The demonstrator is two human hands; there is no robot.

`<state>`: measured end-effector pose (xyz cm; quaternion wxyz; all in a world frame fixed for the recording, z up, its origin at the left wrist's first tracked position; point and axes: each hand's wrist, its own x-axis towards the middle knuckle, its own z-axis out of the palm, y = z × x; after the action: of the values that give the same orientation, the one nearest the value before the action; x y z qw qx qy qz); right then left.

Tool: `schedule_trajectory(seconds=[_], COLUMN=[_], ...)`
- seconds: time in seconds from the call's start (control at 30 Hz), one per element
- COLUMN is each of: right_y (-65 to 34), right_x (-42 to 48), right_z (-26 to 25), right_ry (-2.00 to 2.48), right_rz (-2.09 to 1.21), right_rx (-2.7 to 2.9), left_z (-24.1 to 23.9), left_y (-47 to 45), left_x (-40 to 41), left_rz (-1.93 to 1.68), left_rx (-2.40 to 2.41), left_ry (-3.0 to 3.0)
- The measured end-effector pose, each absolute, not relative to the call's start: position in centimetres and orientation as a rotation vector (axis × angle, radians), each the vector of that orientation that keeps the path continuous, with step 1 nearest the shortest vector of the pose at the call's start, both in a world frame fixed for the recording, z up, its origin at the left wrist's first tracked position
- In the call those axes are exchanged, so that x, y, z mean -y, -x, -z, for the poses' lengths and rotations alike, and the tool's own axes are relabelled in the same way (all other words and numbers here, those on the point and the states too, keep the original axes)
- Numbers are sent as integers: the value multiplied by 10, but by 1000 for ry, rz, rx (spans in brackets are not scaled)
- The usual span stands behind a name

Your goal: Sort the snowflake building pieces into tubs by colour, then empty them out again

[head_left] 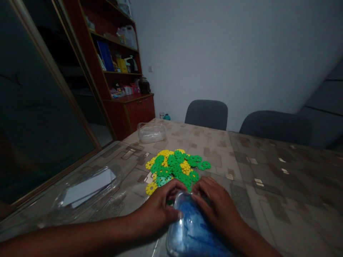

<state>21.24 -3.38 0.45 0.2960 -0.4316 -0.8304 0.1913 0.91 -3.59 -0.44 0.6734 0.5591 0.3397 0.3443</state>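
Note:
A clear plastic container (191,232) with something blue inside lies at the near edge of the table, partly cut off by the frame. My left hand (166,203) grips its far left corner, the thumb on top and the fingers curled around the edge. On the far right corner, my right hand (211,198) is closed with bent fingers; its fingertips are partly hidden. Just beyond both hands is a loose pile of green notched plastic discs (175,164), mixed with yellow notched discs (151,188).
At left, a clear plastic lid or tray (118,175) holds white paper strips (85,187). An open clear plastic box (152,134) stands near the table's far left corner. Two grey chairs (206,114) stand behind the patterned table (278,207). A red-brown shelf unit (134,110) is beyond.

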Motion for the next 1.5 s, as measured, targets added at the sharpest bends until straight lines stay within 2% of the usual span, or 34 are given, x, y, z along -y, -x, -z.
schedule_trajectory(seconds=[0.13,0.3,0.57,0.8,0.9,1.07,1.23,1.33,1.5], right_y=[-212,-219,-238,-266,-272,-266,-259,-260,-267], right_x=[28,18,16,27,35,39,32,29,29], right_z=[-5,-14,-17,-12,-11,-9,-14,-20,-23], right_ry=[1148,1248,1571,1294,1223,1215,1252,1242,1248], right_rz=[-554,-705,-364,-669,-697,-575,-604,-686,-796], right_rx=[2192,2218,2406,2322,2293,2292,2315,2302,2280], left_z=[0,-8,-22,-17,-12,-33,-59,-60,-41], left_y=[-8,-6,-5,-9,-9,-10,-16,-18,-20], left_x=[34,24,11,7,10,9,-6,-15,-17], left_rz=[-768,-751,-742,-727,-727,-496,-313,-245,-310], left_rx=[-824,-990,-1072,-956,-991,-1090,-1169,-1097,-819], left_ry=[-1311,-1664,-1857,-1611,-1602,-1906,-2210,-2122,-1544])
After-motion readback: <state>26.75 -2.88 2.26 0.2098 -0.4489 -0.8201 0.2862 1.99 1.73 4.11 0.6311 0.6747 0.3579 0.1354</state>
